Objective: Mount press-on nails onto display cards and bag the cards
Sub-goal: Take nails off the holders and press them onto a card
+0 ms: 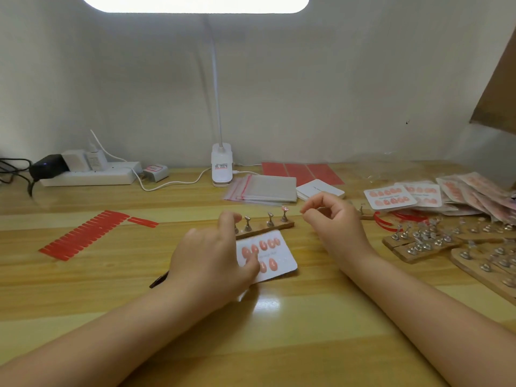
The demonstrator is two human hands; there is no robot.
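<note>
You're mid-mounting: left hand (212,263) presses flat-fingered on the card (275,256) at frame centre, right hand (333,219) pinches something too small to identify, likely a nail, so next seat it in the card's lower row.

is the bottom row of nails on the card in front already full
No, the card shows five pink nails in its top row but only two visible below, with bare white space to their right.

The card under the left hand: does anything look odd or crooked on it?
The card lies tilted against the table edge, and its lower row of nails is incomplete; the left hand covers part.
</note>
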